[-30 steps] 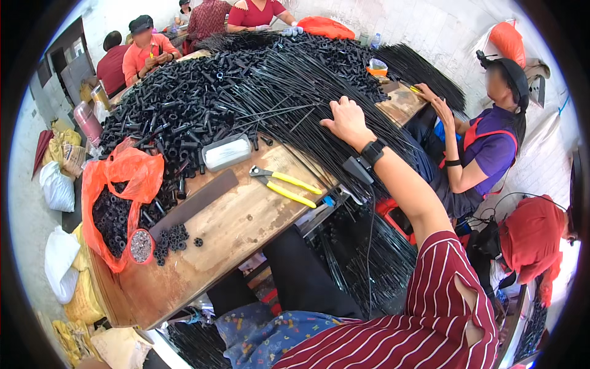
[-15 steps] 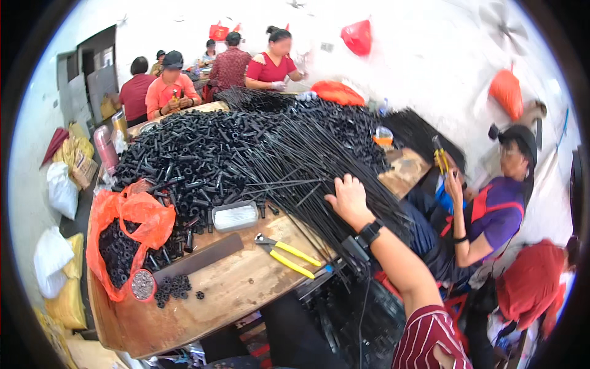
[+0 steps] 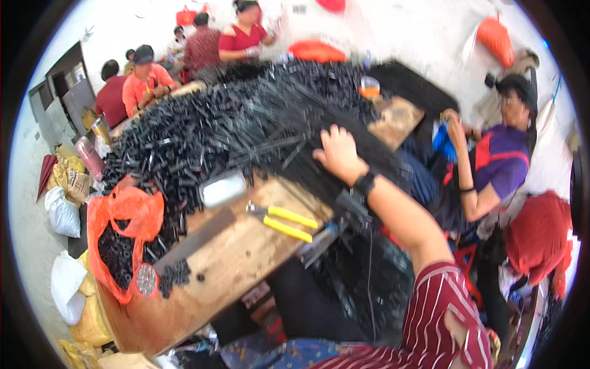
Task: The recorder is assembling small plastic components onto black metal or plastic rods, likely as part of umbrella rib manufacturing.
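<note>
My right hand (image 3: 340, 154), with a dark watch on its wrist, rests palm down on a heap of long thin black rods (image 3: 307, 117). Its thumb stands apart from the fingers, and I see nothing gripped. My left hand is out of view. Nearer me on the wooden table (image 3: 236, 270) lie end-cutting pliers with yellow handles (image 3: 289, 229). Beside them are a white plastic box (image 3: 222, 189) and a dark flat bar (image 3: 195, 240). Small black rings (image 3: 175, 275) sit by a round tub of tiny metal pieces (image 3: 146, 280). Motion blurs the rods.
Short black tubes (image 3: 178, 123) are piled across the table's far left. An orange plastic bag (image 3: 144, 212) holds more black rings. A co-worker in purple (image 3: 504, 150) sits at the right; several others work at the far end. More black rods (image 3: 369, 283) lie below table level.
The view has tilted and shifted, so the table looks slanted. My right hand stays on the rods. The co-worker at the right has lowered the yellow-handled tool that was held up.
</note>
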`<state>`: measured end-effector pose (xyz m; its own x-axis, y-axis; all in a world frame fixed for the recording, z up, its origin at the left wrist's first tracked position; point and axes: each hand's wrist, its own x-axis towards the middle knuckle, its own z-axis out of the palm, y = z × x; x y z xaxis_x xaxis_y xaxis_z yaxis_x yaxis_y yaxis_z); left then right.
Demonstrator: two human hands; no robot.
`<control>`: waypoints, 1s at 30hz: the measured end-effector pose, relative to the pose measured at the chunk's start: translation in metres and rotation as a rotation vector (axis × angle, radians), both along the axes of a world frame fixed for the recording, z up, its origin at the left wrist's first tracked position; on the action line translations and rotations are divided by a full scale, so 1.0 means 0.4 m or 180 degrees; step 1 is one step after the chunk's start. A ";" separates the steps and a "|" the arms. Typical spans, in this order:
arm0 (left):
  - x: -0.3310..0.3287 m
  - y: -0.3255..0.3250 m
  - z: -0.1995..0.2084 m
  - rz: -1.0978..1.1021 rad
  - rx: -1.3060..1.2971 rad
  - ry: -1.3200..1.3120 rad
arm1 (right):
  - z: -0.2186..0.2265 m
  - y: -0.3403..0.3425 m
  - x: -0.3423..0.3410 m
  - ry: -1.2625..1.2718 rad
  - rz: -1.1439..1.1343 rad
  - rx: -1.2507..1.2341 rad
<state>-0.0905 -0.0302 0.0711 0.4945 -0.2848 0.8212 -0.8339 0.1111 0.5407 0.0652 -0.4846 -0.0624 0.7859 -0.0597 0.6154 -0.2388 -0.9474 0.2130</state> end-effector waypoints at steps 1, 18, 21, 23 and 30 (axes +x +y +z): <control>-0.012 0.025 0.000 -0.0028 0.0119 0.0130 | 0.017 0.001 0.000 -0.0129 0.0053 -0.0109; -0.080 0.114 0.001 0.0012 0.0863 0.0769 | 0.023 -0.045 -0.022 0.0066 -0.0194 0.0255; -0.093 0.137 0.013 -0.0005 0.1031 0.0947 | 0.021 -0.064 0.009 0.0040 -0.0025 0.0290; -0.084 0.126 0.007 0.0042 0.1033 0.0894 | 0.030 -0.057 0.033 0.0265 -0.0130 0.0421; -0.073 0.110 -0.020 0.0114 0.0932 0.0775 | 0.048 0.025 0.028 0.0898 0.0031 0.0789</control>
